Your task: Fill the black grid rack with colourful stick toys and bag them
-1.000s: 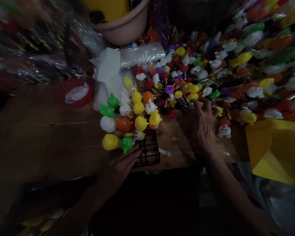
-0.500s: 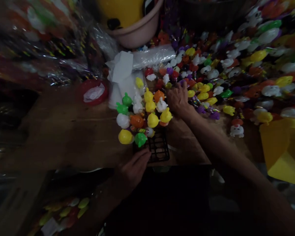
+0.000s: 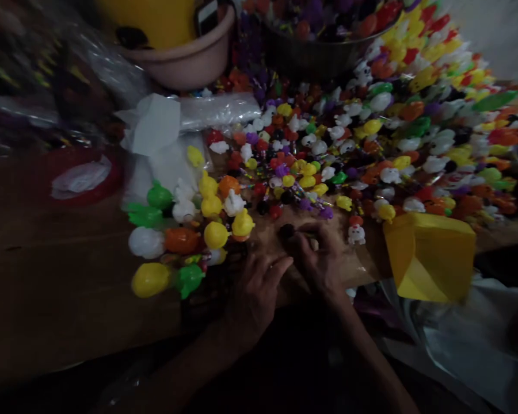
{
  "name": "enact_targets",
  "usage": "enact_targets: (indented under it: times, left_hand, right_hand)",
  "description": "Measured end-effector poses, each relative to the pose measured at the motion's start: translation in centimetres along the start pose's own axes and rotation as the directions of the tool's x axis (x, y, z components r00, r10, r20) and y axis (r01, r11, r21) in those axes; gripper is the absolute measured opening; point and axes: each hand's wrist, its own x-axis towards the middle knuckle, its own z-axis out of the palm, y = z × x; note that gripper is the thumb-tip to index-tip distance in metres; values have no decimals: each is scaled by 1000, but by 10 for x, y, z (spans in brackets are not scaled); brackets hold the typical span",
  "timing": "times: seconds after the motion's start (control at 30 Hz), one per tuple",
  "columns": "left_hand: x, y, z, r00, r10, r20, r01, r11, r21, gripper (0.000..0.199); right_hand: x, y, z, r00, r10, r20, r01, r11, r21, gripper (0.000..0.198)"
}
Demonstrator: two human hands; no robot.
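My right hand (image 3: pixel 322 253) is closed near the table's front edge, its thumb and fingers pinching a small toy with a dark round head (image 3: pixel 287 231). The rest of that toy is hidden by the fingers. Just left of it is my left hand (image 3: pixel 256 282), holding nothing that I can see, its fingers loosely apart and pointing toward the right hand. Beside the left hand stands a dark grid rack (image 3: pixel 202 299), mostly in shadow. Above the rack, plastic toy heads stand in a cluster, among them a yellow head (image 3: pixel 216 234), an orange head (image 3: pixel 181 240) and a green head (image 3: pixel 190 280).
A large heap of small figure toys (image 3: pixel 341 144) spreads over the back and right. A yellow paper box (image 3: pixel 431 253) stands at the right edge. Plastic bags (image 3: pixel 159 167), a red dish (image 3: pixel 84 178), a pink basin (image 3: pixel 190 63) and a dark bowl (image 3: pixel 315 57) surround the work area.
My right hand has come back from the heap to the table's front with a dark-headed toy. My left hand has moved up beside it. The view has turned to the right.
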Motion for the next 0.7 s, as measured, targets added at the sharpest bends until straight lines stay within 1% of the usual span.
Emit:
enact_targets:
  times: [0.03, 0.1, 0.13, 0.17, 0.2, 0.27, 0.33, 0.4, 0.47, 0.5, 0.57, 0.63, 0.7]
  left_hand:
    - [0, -1, 4, 1000, 28, 10, -28, 999, 19, 44]
    - [1, -5, 9, 996, 89, 28, -90, 995, 35, 42]
    - [2, -7, 10, 993, 114, 42, -116, 993, 37, 41]
    - [3, -8, 10, 990, 130, 62, -133, 990, 46, 41]
    - [4, -9, 9, 987, 140, 81, -145, 987, 65, 41]
    - [10, -8, 8, 981, 162, 103, -175, 976, 130, 42]
    - [17, -4, 11, 976, 167, 139, -196, 955, 225, 44]
    - [26, 1, 16, 972, 113, 204, -176, 931, 319, 45]
    - [35, 4, 24, 964, 3, 266, -111, 912, 394, 48]
    - [38, 3, 27, 956, -57, 286, -71, 906, 417, 49]
    - [42, -1, 34, 942, -148, 300, 0, 896, 444, 49]
    - [42, -7, 40, 944, -183, 274, 41, 891, 452, 49]
    - [45, -14, 45, 954, -176, 243, 52, 895, 443, 52]
  right_hand:
    - [-8, 2, 5, 997, -54, 53, 57, 996, -68, 13]
    - [-11, 4, 9, 981, -144, 126, 168, 964, -207, 13]
    - [-7, 5, 7, 974, -178, 139, 209, 944, -254, 13]
    - [1, 6, 2, 972, -202, 121, 230, 928, -293, 13]
    - [11, 7, -5, 972, -218, 84, 233, 914, -333, 14]
    - [39, 12, -24, 976, -218, 5, 198, 872, -448, 18]
    - [70, 19, -42, 984, -174, -22, 127, 793, -596, 21]
    - [97, 29, -53, 994, -100, 37, 97, 700, -708, 24]
    - [117, 41, -54, 990, -37, 133, 126, 635, -762, 27]
    - [124, 47, -52, 986, -19, 168, 144, 617, -774, 29]
    - [133, 58, -45, 981, -18, 195, 167, 599, -784, 32]
    - [139, 67, -38, 984, -37, 176, 164, 590, -791, 31]
    - [144, 71, -34, 986, -52, 156, 156, 584, -797, 27]
